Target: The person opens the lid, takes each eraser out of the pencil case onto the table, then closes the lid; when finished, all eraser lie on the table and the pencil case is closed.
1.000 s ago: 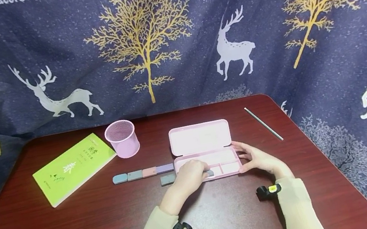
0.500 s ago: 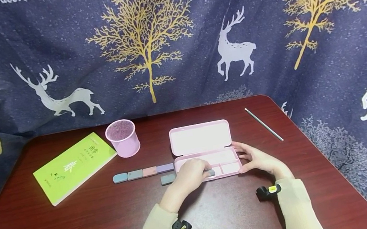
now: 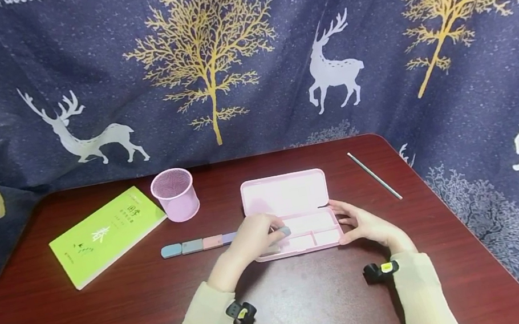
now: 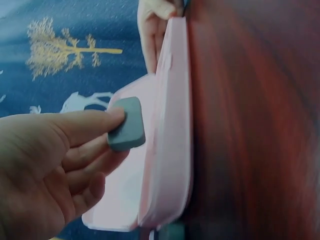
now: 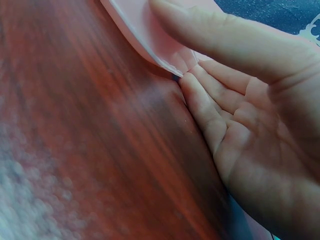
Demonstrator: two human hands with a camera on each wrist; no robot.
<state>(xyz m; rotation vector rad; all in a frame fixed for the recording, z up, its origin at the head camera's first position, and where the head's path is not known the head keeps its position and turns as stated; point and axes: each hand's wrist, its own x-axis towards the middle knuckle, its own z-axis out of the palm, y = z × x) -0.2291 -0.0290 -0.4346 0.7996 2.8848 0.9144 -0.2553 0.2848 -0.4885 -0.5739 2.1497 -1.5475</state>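
Note:
My left hand [image 3: 256, 237] pinches a small grey-green eraser [image 4: 127, 125] between thumb and fingers, above the left part of an open pink pencil case [image 3: 283, 192]. The case lies with its lid folded back and shows a long rear compartment and smaller front ones. At its right end my right hand [image 3: 366, 224] holds the case, thumb at the front corner and fingers toward the back. A blue eraser [image 3: 171, 251], a grey one [image 3: 192, 247] and an orange-pink one [image 3: 212, 242] line up left of the case. A purple one [image 3: 228, 238] is partly hidden by my left hand.
A pink mesh pen holder [image 3: 176, 200] stands behind the eraser row, beside a green book [image 3: 108, 235] on the left. A pencil [image 3: 374, 175] lies at the right rear of the brown table [image 3: 326, 301]. A patterned cloth [image 3: 248, 100] hangs behind the table.
My left hand has risen from the front left compartment and shifted left and slightly back, with the grey-green eraser in its fingers. My right hand stays at the case's right end.

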